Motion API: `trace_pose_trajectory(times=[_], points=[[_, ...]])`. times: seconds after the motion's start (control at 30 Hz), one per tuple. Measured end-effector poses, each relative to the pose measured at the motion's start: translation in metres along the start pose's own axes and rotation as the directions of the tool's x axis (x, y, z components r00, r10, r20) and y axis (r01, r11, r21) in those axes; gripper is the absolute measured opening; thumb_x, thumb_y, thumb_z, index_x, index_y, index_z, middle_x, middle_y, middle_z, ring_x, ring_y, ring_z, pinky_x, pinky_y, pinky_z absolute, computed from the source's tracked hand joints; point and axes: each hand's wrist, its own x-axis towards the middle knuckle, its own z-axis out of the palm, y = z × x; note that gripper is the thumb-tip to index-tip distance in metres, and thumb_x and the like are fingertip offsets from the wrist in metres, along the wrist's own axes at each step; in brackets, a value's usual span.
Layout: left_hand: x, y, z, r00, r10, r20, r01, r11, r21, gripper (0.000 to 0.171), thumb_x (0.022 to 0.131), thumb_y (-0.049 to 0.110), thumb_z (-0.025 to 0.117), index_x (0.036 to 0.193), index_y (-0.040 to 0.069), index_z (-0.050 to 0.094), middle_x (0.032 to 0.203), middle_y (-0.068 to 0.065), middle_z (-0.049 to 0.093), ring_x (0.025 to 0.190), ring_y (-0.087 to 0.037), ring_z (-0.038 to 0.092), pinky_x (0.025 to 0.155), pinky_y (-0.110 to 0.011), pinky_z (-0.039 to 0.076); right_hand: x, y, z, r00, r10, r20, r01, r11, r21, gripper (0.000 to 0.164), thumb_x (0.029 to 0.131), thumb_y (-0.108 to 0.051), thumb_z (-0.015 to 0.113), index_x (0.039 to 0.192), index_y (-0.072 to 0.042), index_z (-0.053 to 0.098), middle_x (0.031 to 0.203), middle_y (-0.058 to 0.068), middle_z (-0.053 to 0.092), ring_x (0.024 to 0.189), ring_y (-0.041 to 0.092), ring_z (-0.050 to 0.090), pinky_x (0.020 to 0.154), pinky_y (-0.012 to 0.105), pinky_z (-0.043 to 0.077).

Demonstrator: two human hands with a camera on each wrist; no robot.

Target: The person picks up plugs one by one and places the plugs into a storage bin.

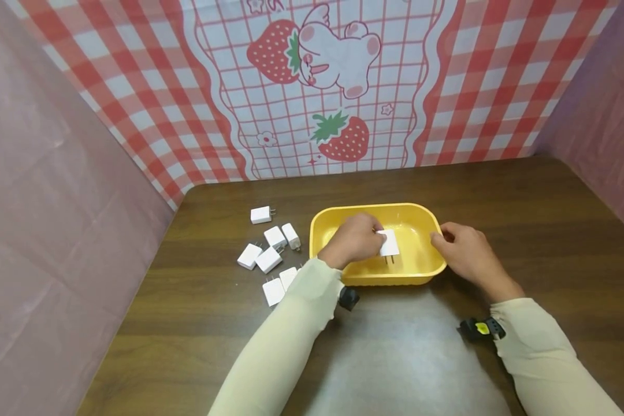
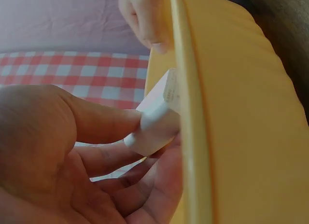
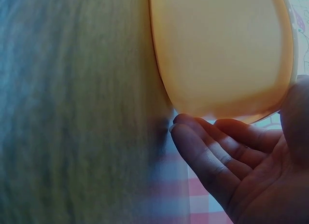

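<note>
In the head view my left hand is inside the yellow plastic basin. It pinches a white charger plug, whose two prongs point toward the near wall. The left wrist view shows the thumb and fingers on either side of this charger plug, behind the basin's rim. At the basin's right end, my right hand grips the rim, thumb at the top edge. From the right wrist, its bent fingers are seen against the outer wall of the basin.
Several white charger plugs lie loose on the brown wooden table, left of the basin. One charger plug sits farther back. A red-checked cloth with strawberries hangs behind the table, and pink cloth covers the left side.
</note>
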Motion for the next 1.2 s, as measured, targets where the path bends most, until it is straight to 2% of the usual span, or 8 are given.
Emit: trace_pose_trajectory(times=[0.1, 0.2, 0.37, 0.5, 0.67, 0.87, 1.07, 1.2], points=[[0.006, 0.005, 0.006, 0.999, -0.015, 0.046, 0.014, 0.999, 0.036, 0.035, 0.097, 0.015, 0.057, 0.062, 0.011, 0.053, 0.054, 0.003, 0.037, 0.047, -0.012, 0.031, 0.047, -0.023, 0.027, 0.000, 0.000, 0.000, 1.000, -0.001, 0.004, 0.001, 1.000, 0.000, 0.053, 0.103, -0.035, 0.050, 0.130, 0.011, 0.054, 0.110, 0.025, 0.062, 0.088, 0.031, 0.055, 0.075, 0.040, 0.050], [0.010, 0.012, 0.012, 0.996, -0.028, 0.090, 0.020, 0.996, 0.090, 0.043, 0.095, 0.013, 0.057, 0.055, 0.012, 0.040, 0.050, 0.004, 0.024, 0.043, -0.010, 0.020, 0.044, -0.023, 0.019, 0.000, 0.001, 0.001, 1.000, -0.005, 0.005, 0.005, 1.000, 0.001, 0.053, 0.103, -0.035, 0.050, 0.130, 0.011, 0.054, 0.110, 0.025, 0.062, 0.088, 0.031, 0.056, 0.075, 0.040, 0.051], [0.017, 0.026, 0.023, 0.991, -0.061, 0.123, 0.036, 0.981, 0.193, 0.040, 0.094, 0.013, 0.059, 0.058, 0.012, 0.041, 0.052, 0.004, 0.024, 0.042, -0.010, 0.020, 0.043, -0.023, 0.019, 0.000, 0.002, -0.001, 1.000, -0.007, 0.004, 0.007, 1.000, 0.013, 0.052, 0.103, -0.034, 0.050, 0.129, 0.011, 0.054, 0.108, 0.024, 0.062, 0.086, 0.030, 0.056, 0.072, 0.036, 0.050], [0.021, 0.033, 0.031, 0.988, -0.093, 0.124, 0.059, 0.965, 0.254, 0.031, 0.092, 0.012, 0.061, 0.065, 0.012, 0.048, 0.057, 0.003, 0.028, 0.045, -0.012, 0.025, 0.043, -0.024, 0.026, -0.001, 0.002, -0.001, 1.000, -0.025, -0.016, 0.025, 1.000, 0.014, 0.048, 0.103, -0.031, 0.050, 0.126, 0.010, 0.057, 0.104, 0.022, 0.063, 0.084, 0.029, 0.056, 0.070, 0.035, 0.049], [0.022, 0.035, 0.038, 0.989, -0.083, 0.121, 0.040, 0.947, 0.318, 0.027, 0.091, 0.011, 0.062, 0.067, 0.012, 0.050, 0.059, 0.003, 0.031, 0.048, -0.012, 0.031, 0.045, -0.024, 0.030, -0.001, 0.003, 0.000, 0.998, -0.047, -0.039, 0.047, 0.999, 0.001, 0.045, 0.102, -0.030, 0.051, 0.121, 0.009, 0.060, 0.100, 0.020, 0.064, 0.083, 0.029, 0.056, 0.070, 0.037, 0.047], [0.019, 0.034, 0.039, 0.990, -0.056, 0.133, 0.017, 0.960, 0.279, 0.032, 0.092, 0.015, 0.061, 0.062, 0.013, 0.050, 0.053, 0.004, 0.032, 0.044, -0.011, 0.031, 0.043, -0.023, 0.030, -0.002, 0.003, 0.001, 0.998, -0.049, -0.045, 0.049, 0.999, -0.004, 0.044, 0.101, -0.029, 0.050, 0.121, 0.009, 0.060, 0.099, 0.019, 0.064, 0.083, 0.029, 0.056, 0.070, 0.037, 0.047], [0.016, 0.033, 0.039, 0.991, -0.031, 0.129, 0.004, 0.979, 0.204, 0.039, 0.097, 0.028, 0.059, 0.062, 0.012, 0.052, 0.052, 0.005, 0.035, 0.043, -0.012, 0.033, 0.045, -0.024, 0.029, -0.002, 0.003, 0.001, 0.997, -0.052, -0.049, 0.052, 0.999, -0.003, 0.045, 0.102, -0.030, 0.050, 0.122, 0.010, 0.060, 0.102, 0.021, 0.065, 0.084, 0.030, 0.056, 0.071, 0.038, 0.047], [0.014, 0.033, 0.039, 0.992, -0.011, 0.123, -0.014, 0.979, 0.202, 0.040, 0.097, 0.032, 0.059, 0.063, 0.013, 0.052, 0.052, 0.005, 0.037, 0.043, -0.011, 0.034, 0.045, -0.023, 0.029, -0.003, 0.003, 0.001, 0.998, -0.052, -0.045, 0.052, 0.999, -0.007, 0.046, 0.102, -0.030, 0.050, 0.122, 0.009, 0.060, 0.102, 0.021, 0.065, 0.084, 0.030, 0.056, 0.072, 0.038, 0.048]])
